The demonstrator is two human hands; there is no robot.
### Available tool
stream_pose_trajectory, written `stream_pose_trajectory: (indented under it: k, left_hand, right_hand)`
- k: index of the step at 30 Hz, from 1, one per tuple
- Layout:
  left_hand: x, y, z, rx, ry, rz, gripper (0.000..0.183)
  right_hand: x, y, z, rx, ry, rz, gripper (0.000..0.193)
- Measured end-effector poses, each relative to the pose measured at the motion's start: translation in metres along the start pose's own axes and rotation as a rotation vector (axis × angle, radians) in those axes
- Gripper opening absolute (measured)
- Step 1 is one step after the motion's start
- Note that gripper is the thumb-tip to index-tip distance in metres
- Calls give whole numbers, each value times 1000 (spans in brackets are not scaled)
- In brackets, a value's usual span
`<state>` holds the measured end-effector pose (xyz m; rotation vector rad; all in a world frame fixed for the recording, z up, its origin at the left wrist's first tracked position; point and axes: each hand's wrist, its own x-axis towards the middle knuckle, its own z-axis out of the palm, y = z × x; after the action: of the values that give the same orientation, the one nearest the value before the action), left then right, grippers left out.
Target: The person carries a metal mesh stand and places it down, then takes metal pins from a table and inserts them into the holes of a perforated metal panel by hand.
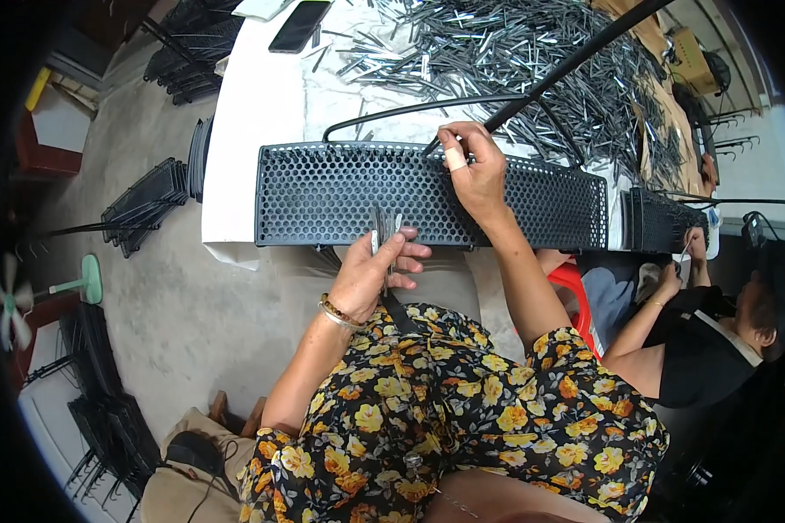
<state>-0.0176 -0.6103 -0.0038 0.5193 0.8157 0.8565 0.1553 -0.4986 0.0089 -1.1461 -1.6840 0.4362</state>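
My left hand (379, 263) is closed around a small bundle of thin dark strips (386, 228), in front of the near edge of a long black perforated metal panel (349, 196). At the panel's far edge, my right hand (475, 170) is closed in a pinch, with a pale wrap round one finger. What its fingertips hold is hidden. A thick black rod (576, 65) slants down from the upper right and passes behind that hand. Whether the hand touches the rod I cannot tell. A bent black wire frame (419, 106) rises behind the panel.
A large pile of loose dark strips (532, 61) covers the white-covered table (257, 96), where a phone (301, 24) lies. At right, a co-worker's hands (685, 261) work by another perforated panel (663, 218). Black racks (148, 205) and a green fan (87, 279) stand at left.
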Motion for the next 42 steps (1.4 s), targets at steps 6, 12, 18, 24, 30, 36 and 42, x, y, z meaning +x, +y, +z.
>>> stream_pose_trajectory:
  k: [6, 12, 18, 24, 30, 36, 42]
  left_hand:
    - [-2, 1, 0, 6, 14, -37, 29]
    - [-1, -1, -5, -19, -6, -79, 26]
    - [-5, 3, -3, -72, 10, -119, 26]
    - [-6, 3, -6, -41, -21, -149, 26]
    - [-5, -1, -17, -78, -72, -79, 27]
    - [-1, 9, -14, -168, -47, -46, 27]
    - [1, 8, -9, -106, -84, 33, 27]
  right_hand:
    - [2, 2, -2, -76, -33, -96, 9]
    - [0, 4, 3, -136, -72, -118, 9]
    - [0, 0, 5, -174, -90, -227, 9]
    - [-2, 3, 9, -175, -107, -192, 11]
    - [-8, 8, 17, -212, -117, -156, 15]
    - [-13, -29, 9, -85, -133, 50, 16]
    - [-36, -44, 8, 419, -528, 566, 20]
